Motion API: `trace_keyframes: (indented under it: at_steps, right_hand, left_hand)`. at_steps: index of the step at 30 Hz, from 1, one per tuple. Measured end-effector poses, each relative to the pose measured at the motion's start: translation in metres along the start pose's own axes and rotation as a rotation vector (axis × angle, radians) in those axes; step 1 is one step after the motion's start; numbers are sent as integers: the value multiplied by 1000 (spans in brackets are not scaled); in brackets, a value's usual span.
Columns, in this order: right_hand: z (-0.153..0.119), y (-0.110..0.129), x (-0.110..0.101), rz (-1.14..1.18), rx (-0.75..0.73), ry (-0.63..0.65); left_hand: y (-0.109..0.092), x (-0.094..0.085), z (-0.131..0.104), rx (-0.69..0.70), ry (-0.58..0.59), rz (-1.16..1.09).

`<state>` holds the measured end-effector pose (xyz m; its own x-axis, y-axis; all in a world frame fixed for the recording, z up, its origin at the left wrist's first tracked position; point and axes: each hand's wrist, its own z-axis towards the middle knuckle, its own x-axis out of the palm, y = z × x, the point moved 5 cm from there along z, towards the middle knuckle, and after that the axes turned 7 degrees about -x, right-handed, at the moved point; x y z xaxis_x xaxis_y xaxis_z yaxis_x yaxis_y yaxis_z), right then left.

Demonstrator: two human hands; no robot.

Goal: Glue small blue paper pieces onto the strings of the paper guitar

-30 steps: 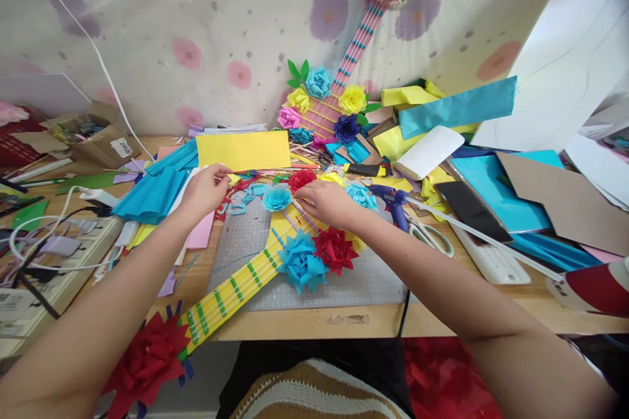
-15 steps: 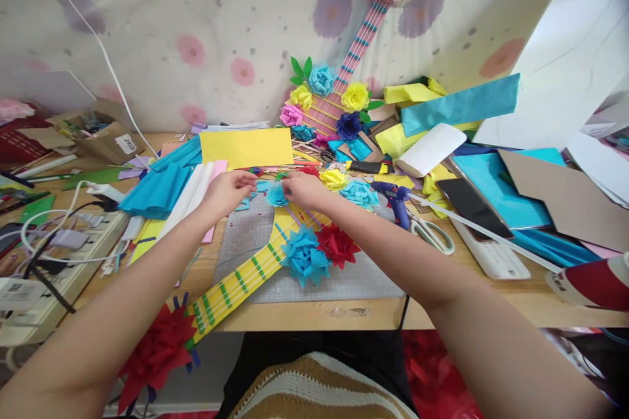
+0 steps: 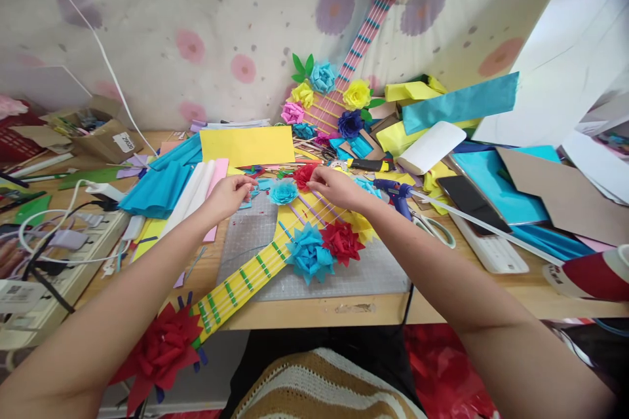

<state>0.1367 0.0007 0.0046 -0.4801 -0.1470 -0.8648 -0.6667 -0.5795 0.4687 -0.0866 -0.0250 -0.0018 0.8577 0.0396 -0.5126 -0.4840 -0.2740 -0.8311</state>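
A yellow paper guitar (image 3: 246, 280) lies slanted over a grey cutting mat (image 3: 289, 287), with a large red flower (image 3: 162, 347) at its head. On its body sit a blue flower (image 3: 310, 253), a red flower (image 3: 342, 242) and a smaller light-blue flower (image 3: 284, 192). My left hand (image 3: 230, 195) is left of the light-blue flower, fingertips pinched together; what they hold, if anything, is too small to name. My right hand (image 3: 334, 188) has its fingers closed at the small red flower (image 3: 304, 177) on the guitar's upper edge.
A pink paper guitar (image 3: 361, 39) leans on the wall. Right of my right hand are a blue glue gun (image 3: 394, 193), scissors (image 3: 435, 229), a phone (image 3: 474, 206) and a red-and-white cup (image 3: 594, 273). A power strip (image 3: 63, 272) is at left.
My right hand has moved right, from the light-blue flower to the small red flower. The light-blue flower is now uncovered. My left hand has barely moved.
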Motion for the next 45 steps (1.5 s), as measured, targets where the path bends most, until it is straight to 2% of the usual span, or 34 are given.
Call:
trace_keyframes:
  at_steps: [5,10,16,18,21,23,25,28,30,32,34,38,41,45]
  right_hand:
    - [-24,-8,-4,-96,94,11]
    - [-36,-7,-12,-141,202,-8]
    - [-35,-13,-8,-82,218,-6]
    - [-31,-14,-4,-79,203,0]
    - [-27,-12,-2,-95,176,-15]
    - [-25,-11,-4,-109,159,-29]
    - [-25,-12,-7,-117,154,-46]
    - [-29,-18,-13,-111,156,-72]
    - [-33,-23,-15,-107,150,-80]
    - [-37,-28,-16,-105,144,-79]
    - [-40,-31,-16,-91,133,-80]
    - [-44,-35,-17,-68,76,-112]
    - [-45,-37,-17,-80,30,-153]
    - [-45,-39,-16,-74,2,-198]
  left_hand:
    - [1,1,7,59,-58,79]
    - [-10,13,7,234,-20,218]
    - [-28,49,10,572,77,505]
    - [-29,61,13,609,108,547]
    - [-26,69,19,565,143,560]
    - [-25,66,22,534,151,505]
    - [-25,54,26,507,124,395]
    - [-19,26,39,407,-4,231]
    - [-11,9,49,321,-94,238]
    - [-4,1,58,275,-145,325]
    - [2,3,65,277,-119,485]
    - [10,20,78,300,-53,724]
    - [14,28,89,261,-19,793]
    - [17,28,98,175,-31,793]
